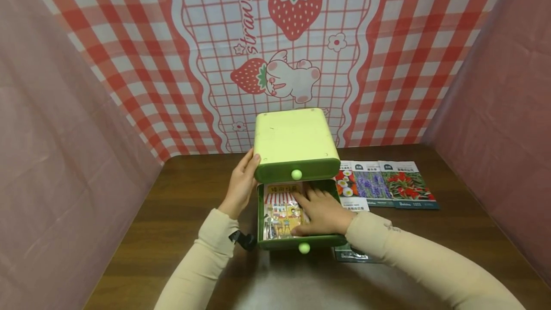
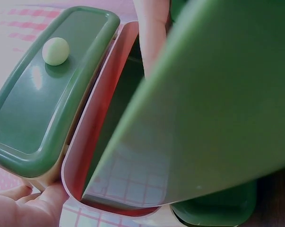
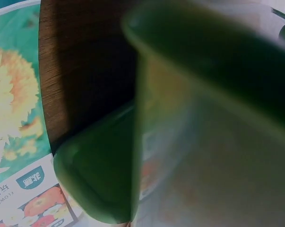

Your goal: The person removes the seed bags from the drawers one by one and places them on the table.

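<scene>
A light-green box of drawers [image 1: 297,135] with dark-green fronts stands at the middle of the table. My left hand [image 1: 241,185] rests its fingertips against the box's left side, by the upper drawer [image 1: 275,172]. Below that one, a drawer [image 1: 281,243] with a round pale knob is pulled out. Inside it lies a flat glossy packet [image 1: 280,214] printed with a striped-awning shop. My right hand [image 1: 325,212] reaches into this drawer with fingers spread, laid flat over the packet's right part. In the left wrist view, the drawer's front hides most of the right hand.
Several flower seed packets [image 1: 406,183] lie on the dark wooden table [image 1: 172,224] to the right of the box, some partly under the right forearm. A red-and-white strawberry cloth [image 1: 297,61] hangs behind. Another green drawer [image 2: 220,205] shows below the pulled-out one.
</scene>
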`<state>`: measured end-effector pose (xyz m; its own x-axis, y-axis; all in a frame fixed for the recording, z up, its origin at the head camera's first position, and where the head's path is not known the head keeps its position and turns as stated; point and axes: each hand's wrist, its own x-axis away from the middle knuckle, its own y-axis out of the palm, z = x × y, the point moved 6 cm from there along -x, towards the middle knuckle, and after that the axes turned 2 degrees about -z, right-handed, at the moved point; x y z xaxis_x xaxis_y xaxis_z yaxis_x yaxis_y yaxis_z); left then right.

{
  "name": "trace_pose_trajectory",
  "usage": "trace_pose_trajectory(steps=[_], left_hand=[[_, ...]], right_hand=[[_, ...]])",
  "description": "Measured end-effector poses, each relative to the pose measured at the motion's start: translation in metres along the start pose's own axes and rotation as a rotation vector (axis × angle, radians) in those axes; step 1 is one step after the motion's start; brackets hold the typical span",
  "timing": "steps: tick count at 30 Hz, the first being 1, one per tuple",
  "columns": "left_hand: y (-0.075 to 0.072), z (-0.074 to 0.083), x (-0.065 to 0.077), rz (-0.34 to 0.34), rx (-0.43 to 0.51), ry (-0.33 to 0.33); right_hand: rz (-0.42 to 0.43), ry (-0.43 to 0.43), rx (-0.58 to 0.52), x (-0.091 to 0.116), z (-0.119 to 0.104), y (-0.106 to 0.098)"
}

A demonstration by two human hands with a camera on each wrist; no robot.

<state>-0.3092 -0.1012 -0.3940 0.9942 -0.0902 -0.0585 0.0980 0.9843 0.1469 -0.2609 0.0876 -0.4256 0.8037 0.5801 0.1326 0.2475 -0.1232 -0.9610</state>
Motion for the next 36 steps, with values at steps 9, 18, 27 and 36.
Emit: trace_pose_trajectory(steps=[9, 18, 27, 36], left_hand=[[0.0, 0.0, 0.0, -0.006, 0.021, 0.004], [-0.001, -0.001, -0.001, -0.005, 0.021, 0.001], [0.0, -0.001, -0.002, -0.009, 0.028, 0.01], [0.0, 0.0, -0.001, 0.0, 0.026, 0.009]], right_hand=[[0.006, -0.064, -0.028, -0.001, -0.004, 0.0], [0.05, -0.101, -0.121, -0.002, -0.003, 0.0], [0.122, -0.107, -0.269, 0.001, 0.001, -0.005], [0.156, -0.044, -0.526, 0.001, 0.01, -0.009]])
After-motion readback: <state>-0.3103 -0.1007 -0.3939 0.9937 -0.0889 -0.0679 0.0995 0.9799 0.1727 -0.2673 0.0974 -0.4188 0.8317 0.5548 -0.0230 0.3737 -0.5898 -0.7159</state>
